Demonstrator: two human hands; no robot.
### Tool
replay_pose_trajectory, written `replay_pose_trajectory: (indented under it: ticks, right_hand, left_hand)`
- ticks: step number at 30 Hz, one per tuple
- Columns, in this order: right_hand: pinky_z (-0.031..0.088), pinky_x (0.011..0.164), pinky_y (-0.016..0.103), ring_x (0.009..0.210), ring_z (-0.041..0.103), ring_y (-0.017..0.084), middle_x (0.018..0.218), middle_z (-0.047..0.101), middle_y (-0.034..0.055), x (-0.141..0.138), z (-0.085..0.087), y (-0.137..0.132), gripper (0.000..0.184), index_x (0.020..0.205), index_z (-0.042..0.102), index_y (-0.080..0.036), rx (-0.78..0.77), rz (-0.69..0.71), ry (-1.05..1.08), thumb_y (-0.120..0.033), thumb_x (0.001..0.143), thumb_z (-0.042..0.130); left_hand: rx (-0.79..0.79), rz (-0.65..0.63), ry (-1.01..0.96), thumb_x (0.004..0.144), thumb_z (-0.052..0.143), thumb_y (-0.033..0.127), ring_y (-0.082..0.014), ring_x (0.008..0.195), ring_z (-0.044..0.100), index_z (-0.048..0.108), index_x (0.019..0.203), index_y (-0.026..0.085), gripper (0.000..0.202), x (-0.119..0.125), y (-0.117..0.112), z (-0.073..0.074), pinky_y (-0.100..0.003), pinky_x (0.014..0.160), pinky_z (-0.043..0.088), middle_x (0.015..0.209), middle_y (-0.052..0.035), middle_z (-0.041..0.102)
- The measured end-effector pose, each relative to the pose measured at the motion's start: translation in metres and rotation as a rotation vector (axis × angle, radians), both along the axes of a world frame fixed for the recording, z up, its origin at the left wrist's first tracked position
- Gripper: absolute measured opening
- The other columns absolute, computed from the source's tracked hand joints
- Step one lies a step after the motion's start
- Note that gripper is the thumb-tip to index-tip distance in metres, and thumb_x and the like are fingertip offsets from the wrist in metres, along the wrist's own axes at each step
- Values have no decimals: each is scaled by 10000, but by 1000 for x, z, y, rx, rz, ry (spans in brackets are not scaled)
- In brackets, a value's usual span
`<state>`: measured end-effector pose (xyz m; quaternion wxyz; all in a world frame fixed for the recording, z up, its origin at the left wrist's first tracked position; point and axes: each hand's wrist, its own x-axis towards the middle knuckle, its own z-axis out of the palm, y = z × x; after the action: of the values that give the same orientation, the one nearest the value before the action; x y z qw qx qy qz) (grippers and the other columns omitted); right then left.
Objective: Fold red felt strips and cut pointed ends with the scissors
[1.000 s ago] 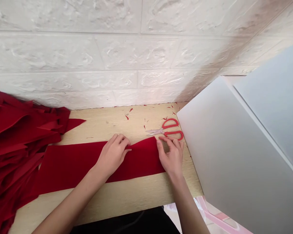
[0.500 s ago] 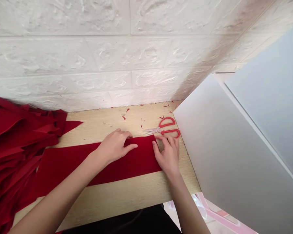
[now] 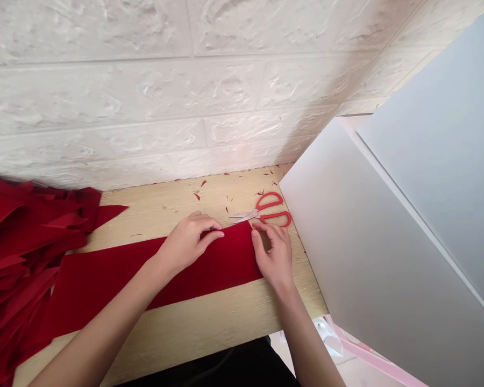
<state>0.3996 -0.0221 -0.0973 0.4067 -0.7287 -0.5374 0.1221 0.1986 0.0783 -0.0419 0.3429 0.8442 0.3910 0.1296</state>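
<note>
A strip of red cloth point(image 3: 153, 271) lay flat across the wooden table point(image 3: 210, 322), its right end between the 2 hands. The left hand point(image 3: 187, 242) pressed on the cloth's far edge, fingers spread flat, gripping nothing. The right hand point(image 3: 274, 255) pinched the cloth's far right corner. Red-handled scissors point(image 3: 266, 210) lay just beyond the fingers, near a white board point(image 3: 367, 258). More red cloth was heaped in a pile point(image 3: 20, 236) at the left.

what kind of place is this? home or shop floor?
Probably a small home or workshop craft corner, not a factory line. A plain wooden table sits against a white brick-pattern wall; a red fabric strip lies under both hands, red-handled scissors lie behind it, and cut red pieces are heaped at left.
</note>
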Motion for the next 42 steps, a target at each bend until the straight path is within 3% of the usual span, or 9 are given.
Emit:
replay_pose_trajectory:
  ticks: [5,12,17,26,34,42]
  right_hand:
    - [482,795,390,802,613,216,807,709,39,2,5,-2,219,799,674,-223,49,72,119,-375,943,607]
    - [496,780,372,799,622,202,810,698,25,3,4,-2,190,808,671,-227,45,91,205,-342,948,612]
    - [504,823,397,796,633,207,819,715,27,3,4,-2,199,820,696,-233,18,101,186,-345,954,599]
    - [493,837,404,799,634,214,802,723,22,3,4,-2,242,820,719,-245,-34,105,146,-360,970,567]
    - [472,790,375,730,587,196,725,676,8,2,5,-1,289,741,666,-234,-57,107,112,-356,979,555]
    - [462,802,380,767,607,203,770,705,11,1,4,0,288,757,653,-237,-89,100,80,-349,992,531]
  left_hand:
    - [72,9,-1,972,560,351,-208,860,596,721,925,206,221,-4,-8,-2,-346,787,503,866,-43,736]
    - [141,-8,11,966,574,378,-245,986,591,709,1035,166,260,16,-3,-4,-396,889,497,1010,-73,752]
    - [50,-69,-102,966,577,326,-232,965,599,733,1073,182,238,44,7,-6,-393,904,497,1027,-60,767]
    - [-49,-48,-130,943,614,322,-174,764,587,763,838,217,211,54,10,-12,-304,745,484,721,-15,684]
    - [-44,40,-96,945,616,349,-149,662,539,759,820,202,240,56,9,-20,-291,705,466,703,-13,632]
    - [-19,36,-95,965,579,371,-161,688,558,739,810,193,285,58,9,-26,-303,734,482,699,-21,633]
